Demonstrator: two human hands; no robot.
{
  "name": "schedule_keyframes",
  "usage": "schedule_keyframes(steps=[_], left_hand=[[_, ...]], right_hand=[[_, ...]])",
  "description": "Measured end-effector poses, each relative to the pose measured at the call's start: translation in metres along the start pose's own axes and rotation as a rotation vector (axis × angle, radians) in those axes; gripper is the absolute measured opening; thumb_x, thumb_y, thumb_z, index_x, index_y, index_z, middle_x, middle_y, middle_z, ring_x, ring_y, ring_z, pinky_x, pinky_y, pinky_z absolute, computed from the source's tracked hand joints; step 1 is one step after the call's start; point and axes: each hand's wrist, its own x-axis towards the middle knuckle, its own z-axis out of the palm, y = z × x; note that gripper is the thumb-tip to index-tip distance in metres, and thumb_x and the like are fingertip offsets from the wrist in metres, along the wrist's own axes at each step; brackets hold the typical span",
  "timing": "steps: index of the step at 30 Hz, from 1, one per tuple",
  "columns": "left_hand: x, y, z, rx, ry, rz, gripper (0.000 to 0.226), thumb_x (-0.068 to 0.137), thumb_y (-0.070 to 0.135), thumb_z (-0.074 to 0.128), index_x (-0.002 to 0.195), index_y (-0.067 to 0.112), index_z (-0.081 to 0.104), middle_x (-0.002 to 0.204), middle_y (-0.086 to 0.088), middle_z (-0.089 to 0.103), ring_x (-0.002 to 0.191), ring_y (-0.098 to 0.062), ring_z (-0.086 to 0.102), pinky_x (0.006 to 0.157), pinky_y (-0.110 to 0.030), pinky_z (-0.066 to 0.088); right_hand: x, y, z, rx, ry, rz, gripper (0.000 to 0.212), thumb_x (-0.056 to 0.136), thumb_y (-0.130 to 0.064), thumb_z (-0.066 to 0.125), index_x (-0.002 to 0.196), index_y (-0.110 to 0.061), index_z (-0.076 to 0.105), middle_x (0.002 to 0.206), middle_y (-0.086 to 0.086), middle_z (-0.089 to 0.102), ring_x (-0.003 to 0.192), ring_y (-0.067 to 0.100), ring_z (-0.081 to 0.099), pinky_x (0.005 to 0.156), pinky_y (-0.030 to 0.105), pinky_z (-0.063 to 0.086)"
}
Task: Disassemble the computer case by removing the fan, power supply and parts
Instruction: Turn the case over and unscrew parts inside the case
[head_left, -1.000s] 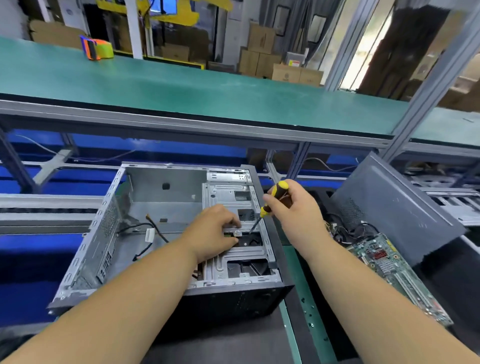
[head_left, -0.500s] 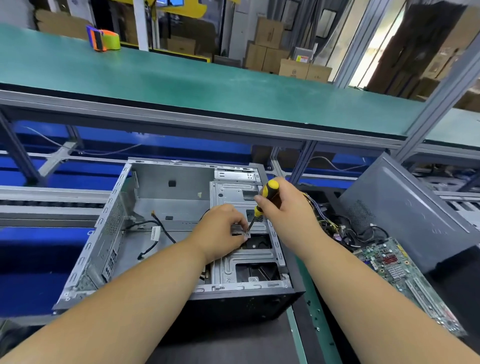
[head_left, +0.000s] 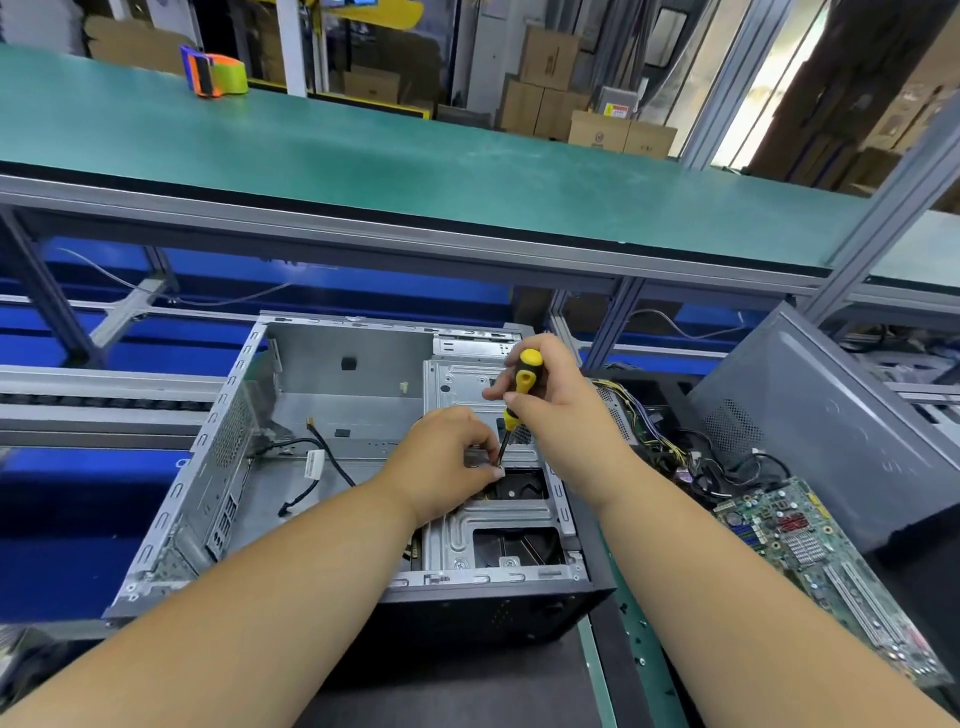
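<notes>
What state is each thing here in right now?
Computer case: lying on its side, open.
Screwdriver: gripped by the right hand, tip down in the case.
Left hand: fingers pinching a small metal part at the tip.
Circuit board: out, beside the case.
Side panel: off, leaning.
Tape roll: untouched on the shelf.

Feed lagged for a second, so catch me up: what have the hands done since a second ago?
The right hand swung the screwdriver from slanted to nearly upright and brought its tip down beside the left hand's fingertips on the drive cage. Unchanged: the left hand pinches a small part there, the right grips the handle, and the case and motherboard lie as before.
</notes>
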Motion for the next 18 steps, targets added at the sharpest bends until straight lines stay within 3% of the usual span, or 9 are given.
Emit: schedule_keyframes(steps=[3, 6, 11, 18], left_hand=[[0.000, 0.000, 0.001, -0.004, 0.012, -0.001, 0.012, 0.079, 0.033, 0.077, 0.080, 0.029, 0.066, 0.091, 0.009, 0.055, 0.096, -0.014, 0.050, 0.088, -0.035, 0.045], [0.001, -0.001, 0.002, -0.007, 0.029, -0.005, 0.013, 0.077, 0.034, 0.078, 0.080, 0.030, 0.067, 0.091, 0.010, 0.056, 0.096, -0.013, 0.050, 0.089, -0.035, 0.045], [0.002, -0.002, 0.005, -0.040, 0.030, -0.004, 0.017, 0.076, 0.031, 0.079, 0.073, 0.035, 0.063, 0.089, 0.013, 0.056, 0.096, -0.014, 0.052, 0.090, -0.037, 0.046], [0.004, -0.004, 0.006, -0.059, 0.034, 0.010, 0.011, 0.075, 0.028, 0.080, 0.081, 0.027, 0.070, 0.089, 0.010, 0.058, 0.095, -0.014, 0.053, 0.088, -0.037, 0.046]], right_hand=[[0.004, -0.001, 0.012, 0.256, 0.041, 0.077, 0.014, 0.079, -0.015, 0.056, 0.079, -0.029, 0.057, 0.076, -0.008, 0.059, 0.085, 0.016, 0.066, 0.078, 0.032, 0.044], [0.008, 0.000, 0.018, 0.393, 0.084, 0.085, 0.004, 0.079, -0.021, 0.055, 0.076, -0.024, 0.058, 0.073, -0.003, 0.054, 0.075, 0.017, 0.053, 0.075, 0.032, 0.042], [0.013, 0.000, 0.022, 0.385, 0.220, 0.030, 0.019, 0.088, -0.033, 0.047, 0.074, -0.023, 0.054, 0.070, -0.005, 0.050, 0.064, 0.010, 0.046, 0.059, 0.018, 0.041], [0.017, -0.003, 0.033, 0.454, 0.195, -0.041, 0.027, 0.083, -0.018, 0.041, 0.056, -0.017, 0.040, 0.055, 0.003, 0.034, 0.053, 0.015, 0.029, 0.049, 0.024, 0.028]])
